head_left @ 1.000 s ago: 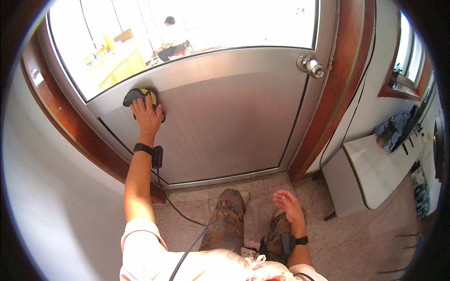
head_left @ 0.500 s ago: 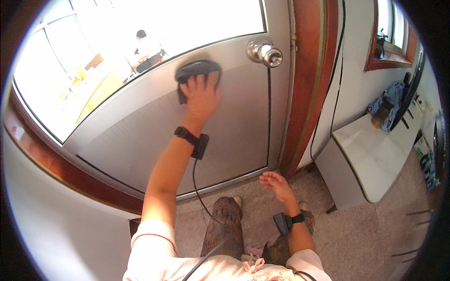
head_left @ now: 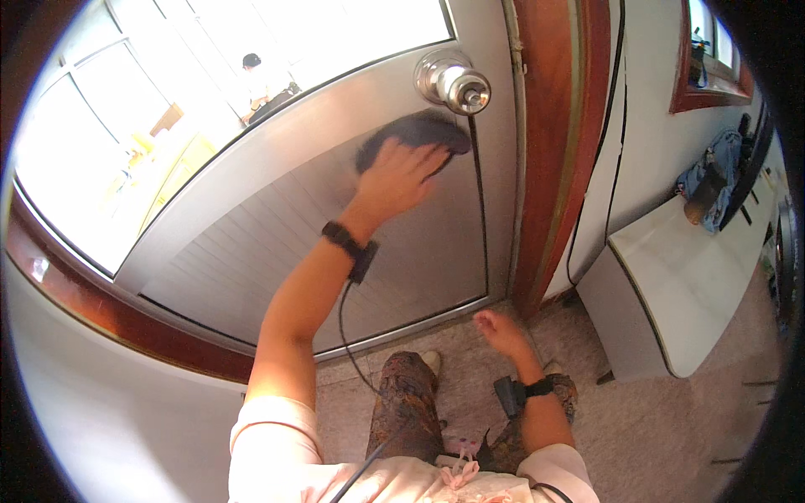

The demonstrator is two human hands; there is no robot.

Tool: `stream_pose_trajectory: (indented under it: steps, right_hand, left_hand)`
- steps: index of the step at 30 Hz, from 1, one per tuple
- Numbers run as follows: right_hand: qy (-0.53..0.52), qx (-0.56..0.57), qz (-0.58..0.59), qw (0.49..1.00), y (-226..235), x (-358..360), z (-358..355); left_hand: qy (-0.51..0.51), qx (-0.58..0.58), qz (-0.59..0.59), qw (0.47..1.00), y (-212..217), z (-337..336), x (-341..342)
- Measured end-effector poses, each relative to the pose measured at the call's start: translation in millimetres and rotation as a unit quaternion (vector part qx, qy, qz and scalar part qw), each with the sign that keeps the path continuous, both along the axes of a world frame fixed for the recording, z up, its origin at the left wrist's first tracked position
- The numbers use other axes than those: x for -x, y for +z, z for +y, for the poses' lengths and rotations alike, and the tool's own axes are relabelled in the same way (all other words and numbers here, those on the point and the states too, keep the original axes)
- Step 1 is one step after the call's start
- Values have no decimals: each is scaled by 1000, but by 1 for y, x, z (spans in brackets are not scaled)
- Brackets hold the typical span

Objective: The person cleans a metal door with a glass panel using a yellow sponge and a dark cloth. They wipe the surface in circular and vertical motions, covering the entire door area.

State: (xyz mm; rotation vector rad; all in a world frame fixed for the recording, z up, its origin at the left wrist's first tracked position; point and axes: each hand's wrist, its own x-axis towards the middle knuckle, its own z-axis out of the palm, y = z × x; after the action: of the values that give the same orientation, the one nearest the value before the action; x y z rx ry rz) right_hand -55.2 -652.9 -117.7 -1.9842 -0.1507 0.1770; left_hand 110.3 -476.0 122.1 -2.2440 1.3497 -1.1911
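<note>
My left hand (head_left: 392, 183) presses a dark cloth (head_left: 419, 134) against the grey metal door (head_left: 327, 226), just below the round silver door knob (head_left: 464, 89). Its fingers lie spread over the cloth, which looks blurred and partly bunched. My right hand (head_left: 501, 332) hangs low near the foot of the door, holding nothing, with its fingers loosely bent and touching nothing. Each wrist wears a black strap with a small black box, and a thin cable runs from the left one toward my body.
A reddish-brown frame (head_left: 558, 159) edges the door. On the right stands a white-topped table (head_left: 683, 268) with denim cloth (head_left: 713, 176) and a dark screen on it. Black cords (head_left: 616, 126) hang down the wall. Through the bright glass, a person (head_left: 264, 88) is at a distance.
My left hand has moved right across the door with the dark cloth, closer to the knob. The right hand has stayed low, its fingers a little more curled.
</note>
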Motion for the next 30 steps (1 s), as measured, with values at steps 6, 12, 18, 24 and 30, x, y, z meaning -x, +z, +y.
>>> stream_pose_trajectory:
  steps: [6, 12, 18, 24, 30]
  right_hand:
    - [7, 48, -16, 999, 7, 15, -20]
    - [-1, 73, -17, 997, 16, 23, -33]
    - [32, 135, -21, 990, 7, 18, -32]
    - [60, 117, -59, 990, -13, 16, -33]
    - [27, 139, -2, 990, 9, 19, -30]
  left_hand:
    - [167, 78, -32, 982, -41, 109, 21]
    - [240, 156, -130, 949, -60, 187, 40]
    - [229, 121, -12, 966, -46, 94, 24]
    - [87, 102, -35, 990, -52, -46, -6]
    - [219, -178, 237, 930, -145, -50, -12]
